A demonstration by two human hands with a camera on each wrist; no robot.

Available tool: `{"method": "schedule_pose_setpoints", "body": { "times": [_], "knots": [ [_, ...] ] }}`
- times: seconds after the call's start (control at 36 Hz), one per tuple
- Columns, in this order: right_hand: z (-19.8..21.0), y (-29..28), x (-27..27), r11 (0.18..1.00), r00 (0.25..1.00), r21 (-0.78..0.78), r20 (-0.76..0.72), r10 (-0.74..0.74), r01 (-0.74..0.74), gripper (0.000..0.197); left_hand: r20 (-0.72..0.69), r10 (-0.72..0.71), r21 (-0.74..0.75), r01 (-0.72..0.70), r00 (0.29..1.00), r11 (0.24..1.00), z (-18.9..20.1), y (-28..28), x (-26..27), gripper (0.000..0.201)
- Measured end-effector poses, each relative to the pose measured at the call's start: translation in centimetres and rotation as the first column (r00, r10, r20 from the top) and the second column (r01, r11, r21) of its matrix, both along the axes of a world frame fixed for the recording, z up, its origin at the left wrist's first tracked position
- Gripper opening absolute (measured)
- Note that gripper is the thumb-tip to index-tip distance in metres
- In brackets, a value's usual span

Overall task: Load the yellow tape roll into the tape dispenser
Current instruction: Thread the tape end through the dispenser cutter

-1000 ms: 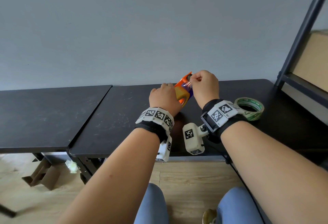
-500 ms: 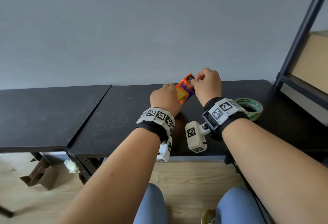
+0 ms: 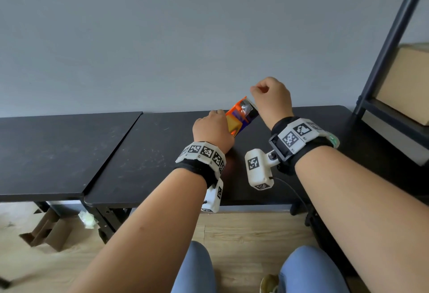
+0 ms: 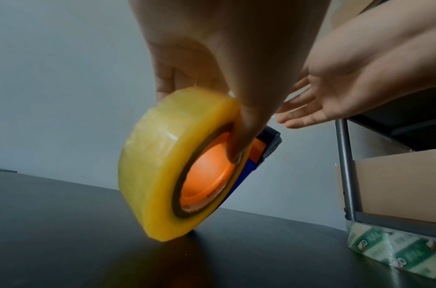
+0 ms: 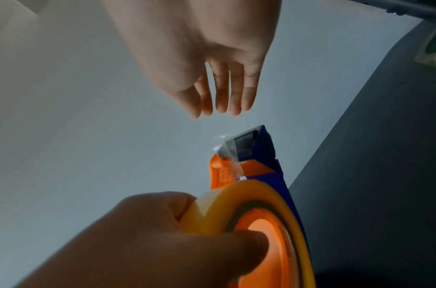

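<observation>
The yellow tape roll (image 4: 157,165) sits on the orange hub of the blue and orange tape dispenser (image 5: 261,163). It stands tilted, with its lower edge on the black table (image 3: 151,153). My left hand (image 3: 212,130) grips the roll, thumb on the hub and fingers over the top. A clear tape end (image 5: 226,148) lies across the dispenser's front by the toothed blade. My right hand (image 5: 219,101) hovers just above that blade end, fingers relaxed and holding nothing. The head view shows the dispenser (image 3: 241,112) between both hands.
A green printed tape roll (image 4: 394,251) lies on the table to the right, mostly behind my right wrist in the head view. A dark metal shelf (image 3: 394,37) with a cardboard box (image 3: 404,83) stands at the right. A second black table adjoins on the left.
My right hand pinched at the dispenser's blade end before; it has since let go and risen up and to the right. My left hand keeps its grip on the roll.
</observation>
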State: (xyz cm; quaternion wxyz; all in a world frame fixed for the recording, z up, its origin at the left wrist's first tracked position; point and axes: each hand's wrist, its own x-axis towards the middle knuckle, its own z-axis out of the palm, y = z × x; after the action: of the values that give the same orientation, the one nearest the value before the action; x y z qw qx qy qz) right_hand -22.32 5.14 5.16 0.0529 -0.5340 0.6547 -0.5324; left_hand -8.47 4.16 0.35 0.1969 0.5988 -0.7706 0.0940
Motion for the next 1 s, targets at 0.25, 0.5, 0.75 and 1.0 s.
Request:
{"method": "schedule_pose_setpoints", "body": {
  "times": [0.25,0.5,0.75,1.0],
  "knots": [
    [-2.1,-0.2,0.5,0.990,0.997,0.132,-0.051,0.061,-0.054,0.008,-0.012,0.014,0.019,-0.013,1.000,1.000,0.1,0.3,0.2,0.042],
    [-2.5,-0.7,1.0,0.997,0.995,0.077,-0.101,0.027,-0.019,0.003,-0.014,-0.014,0.042,0.015,1.000,0.999,0.3,0.5,0.7,0.047],
    [-2.7,-0.9,1.0,0.991,0.989,0.097,-0.119,-0.085,0.097,0.010,-0.002,-0.022,0.025,0.022,1.000,0.999,-0.1,0.7,0.5,0.045],
    [-2.6,-0.5,1.1,0.995,0.995,0.072,-0.069,-0.068,0.073,0.011,-0.020,-0.015,0.019,0.016,1.000,1.000,0.0,0.7,0.7,0.045]
  ]
}}
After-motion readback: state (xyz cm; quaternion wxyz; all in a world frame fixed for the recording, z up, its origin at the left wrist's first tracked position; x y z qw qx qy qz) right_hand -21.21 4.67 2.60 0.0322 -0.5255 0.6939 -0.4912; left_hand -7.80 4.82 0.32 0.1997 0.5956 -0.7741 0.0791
